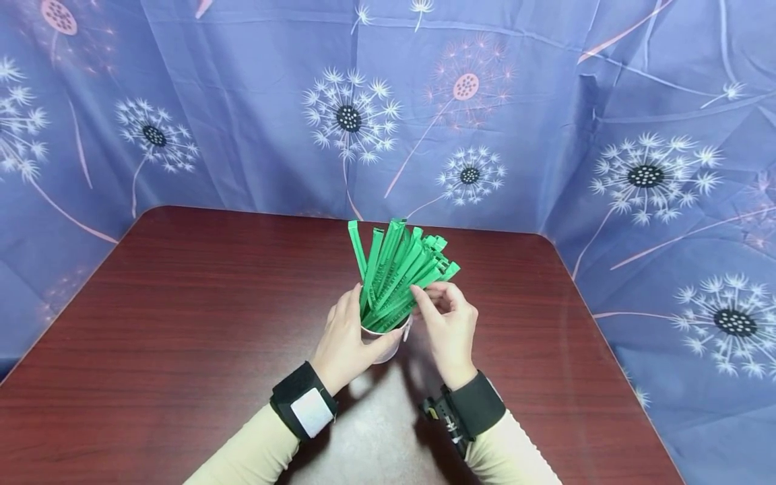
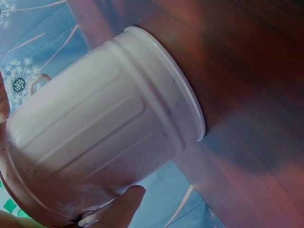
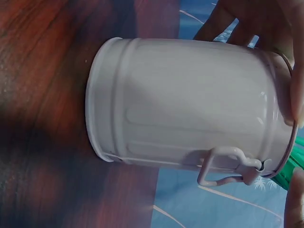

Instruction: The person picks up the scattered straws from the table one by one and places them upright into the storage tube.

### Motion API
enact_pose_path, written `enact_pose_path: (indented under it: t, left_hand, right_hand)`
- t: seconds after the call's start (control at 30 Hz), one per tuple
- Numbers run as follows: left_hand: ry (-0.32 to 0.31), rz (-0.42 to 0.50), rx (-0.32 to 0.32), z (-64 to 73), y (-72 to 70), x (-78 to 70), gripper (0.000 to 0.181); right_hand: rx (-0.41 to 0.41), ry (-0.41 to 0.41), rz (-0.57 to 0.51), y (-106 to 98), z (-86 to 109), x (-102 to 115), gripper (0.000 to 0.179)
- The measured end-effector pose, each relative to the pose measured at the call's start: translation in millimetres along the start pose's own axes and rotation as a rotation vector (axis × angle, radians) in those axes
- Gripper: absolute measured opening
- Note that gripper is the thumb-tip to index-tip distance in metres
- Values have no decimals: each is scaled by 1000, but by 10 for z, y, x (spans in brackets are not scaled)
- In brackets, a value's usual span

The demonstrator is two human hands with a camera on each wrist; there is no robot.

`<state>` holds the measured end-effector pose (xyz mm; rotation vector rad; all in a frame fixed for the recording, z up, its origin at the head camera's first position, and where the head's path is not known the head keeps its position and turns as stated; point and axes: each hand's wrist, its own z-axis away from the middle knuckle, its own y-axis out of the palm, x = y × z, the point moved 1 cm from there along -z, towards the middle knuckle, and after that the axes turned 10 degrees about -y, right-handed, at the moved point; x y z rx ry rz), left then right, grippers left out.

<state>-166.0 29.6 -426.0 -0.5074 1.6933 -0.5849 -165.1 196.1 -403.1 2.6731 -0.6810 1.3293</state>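
A white metal bucket (image 1: 383, 353) stands on the table, packed with long green stick packets (image 1: 397, 269) that fan out above its rim. My left hand (image 1: 342, 343) grips the bucket at its upper left, the thumb lying across the near side. In the left wrist view the bucket's ribbed wall (image 2: 90, 118) fills much of the picture. At the right edge of the bunch, my right hand (image 1: 450, 330) pinches packets between thumb and curled forefinger. Below that hand the bucket's wire handle (image 3: 223, 166) shows in the right wrist view.
The dark red wooden table (image 1: 212, 323) has a bright glare patch at its near middle. Behind and beside it hangs a blue cloth (image 1: 242, 101) printed with dandelions. Black bands (image 1: 475, 407) circle both wrists.
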Motion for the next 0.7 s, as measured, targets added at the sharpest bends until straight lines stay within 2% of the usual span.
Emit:
enact_pose_path:
  t: [0.2,0.37,0.53,0.6,0.7]
  left_hand:
    - [23,7,7,-30,-4,15,93]
    - [56,-27,50,-111,-91,35,94]
    - [78,-128,99,-248,-366,100,90]
    - [126,-196,77,-322,-495,148,86]
    - [189,-337,13,-440,-695,237,86]
  right_hand:
    - [47,15,89,-59,-63,13,11]
    - [107,-59,188,-133,-219,57,7]
    - [117,-207,245,-252,-454,112,7]
    - [104,-280,289,-315,-550,114,7]
    - [100,-371,364,-412,-680,87,11]
